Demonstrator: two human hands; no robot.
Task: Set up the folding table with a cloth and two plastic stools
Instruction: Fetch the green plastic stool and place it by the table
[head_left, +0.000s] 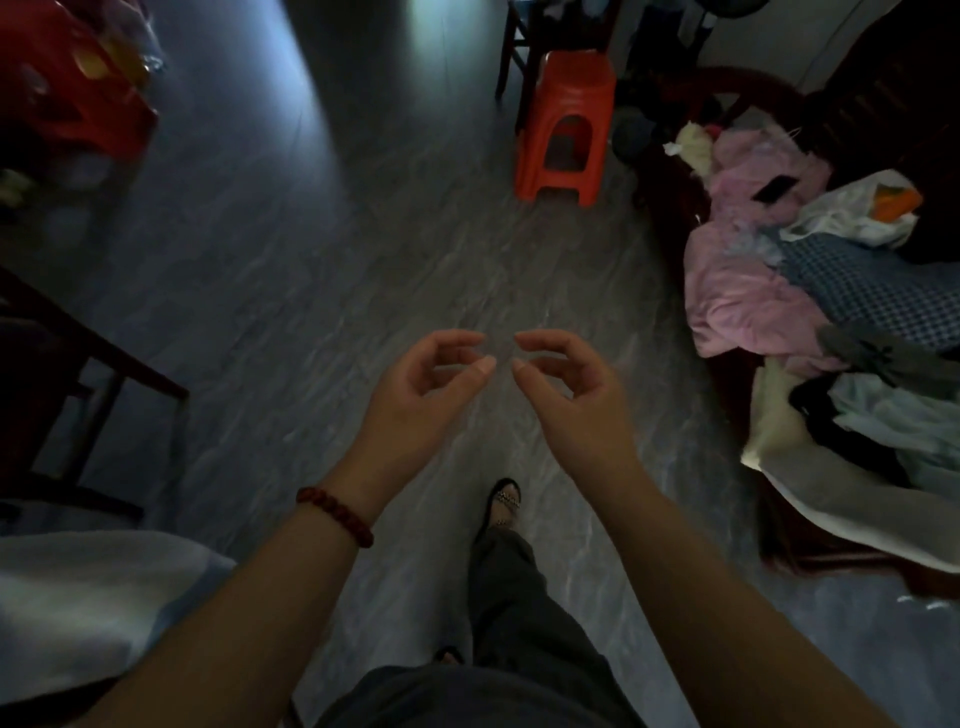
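An orange plastic stool stands upright on the grey floor ahead, slightly right of centre. A second red plastic thing with items on it sits blurred at the top left; whether it is a stool I cannot tell. My left hand, with a red bead bracelet at the wrist, and my right hand hover side by side over the floor. Both hold nothing, fingers curled and apart. No folding table shows. A pale cloth lies at the lower left.
A dark wooden sofa on the right is heaped with pink, checked and white clothes. A dark wooden chair stands behind the orange stool. Dark wooden furniture fills the left side. My sandalled foot steps forward on the grey floor.
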